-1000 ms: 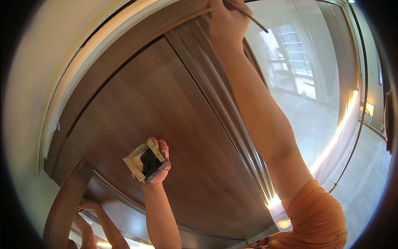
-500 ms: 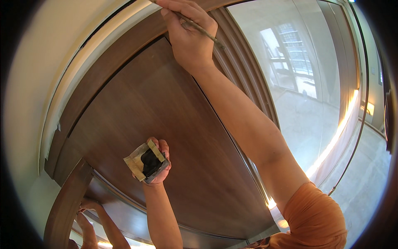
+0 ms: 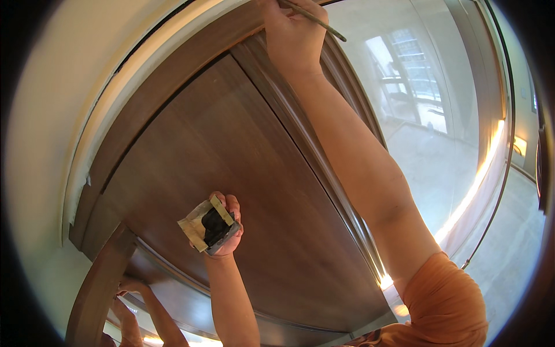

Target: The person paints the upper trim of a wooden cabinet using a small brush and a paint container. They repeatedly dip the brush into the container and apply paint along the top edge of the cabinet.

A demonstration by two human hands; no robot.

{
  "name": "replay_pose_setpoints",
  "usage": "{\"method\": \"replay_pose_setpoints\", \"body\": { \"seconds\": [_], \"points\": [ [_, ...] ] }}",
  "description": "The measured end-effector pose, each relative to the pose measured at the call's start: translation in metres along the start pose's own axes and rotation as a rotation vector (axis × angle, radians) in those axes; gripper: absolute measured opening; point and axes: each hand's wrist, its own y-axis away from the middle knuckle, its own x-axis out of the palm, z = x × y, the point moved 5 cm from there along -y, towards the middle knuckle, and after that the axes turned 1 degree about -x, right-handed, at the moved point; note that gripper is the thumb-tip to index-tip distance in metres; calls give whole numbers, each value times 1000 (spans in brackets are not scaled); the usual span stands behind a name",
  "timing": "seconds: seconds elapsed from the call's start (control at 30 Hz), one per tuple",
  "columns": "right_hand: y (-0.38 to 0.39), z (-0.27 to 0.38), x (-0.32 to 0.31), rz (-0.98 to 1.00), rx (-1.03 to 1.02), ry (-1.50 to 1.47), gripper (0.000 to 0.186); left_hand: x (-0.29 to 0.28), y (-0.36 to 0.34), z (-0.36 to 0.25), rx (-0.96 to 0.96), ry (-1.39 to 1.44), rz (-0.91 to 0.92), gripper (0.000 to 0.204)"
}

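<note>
My left hand (image 3: 231, 231) grips a small square container (image 3: 209, 225) lined with pale paper or tape, with dark material inside, in front of a brown wooden panel (image 3: 266, 196). My right hand (image 3: 295, 37) is raised at the top, closed around a thin brush-like stick (image 3: 318, 22); its working tip is hidden or out of frame. That hand is at the dark wooden frame (image 3: 232, 26) along the panel's top, beside vertical grooved trim (image 3: 341, 72); whether it touches the wood, I cannot tell.
A glossy pale panel (image 3: 433, 162) reflecting a window stands at the right, with a lit strip and a dark hanging cable (image 3: 497, 202). A pale cornice (image 3: 75, 98) runs at the left. Another person's arms (image 3: 156, 312) show lower left, behind a wooden post (image 3: 95, 295).
My right hand with the stick dipped left and down half a second ago and is now back up and to the right. My left hand and container have shifted slightly right.
</note>
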Motion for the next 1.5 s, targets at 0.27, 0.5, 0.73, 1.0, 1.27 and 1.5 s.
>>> {"method": "replay_pose_setpoints", "body": {
  "seconds": [0.27,0.5,0.73,1.0,1.27,1.5],
  "points": [
    [4,13,-8,-104,-115,154,20,9,-4,2,13,-5,-40,31],
    [16,14,10,-75,-201,32,17,8,-2,2,4,-7,-36,31],
    [8,16,-1,-46,-146,108,17,8,-3,4,9,-6,-27,32],
    [12,22,0,1,-121,117,18,10,-4,3,15,-18,-25,32],
    [10,17,-4,-111,-229,82,17,9,-4,4,6,2,-21,31],
    [3,1,5,-6,-171,-100,17,8,-3,1,-1,-1,-22,31]
  ]
}}
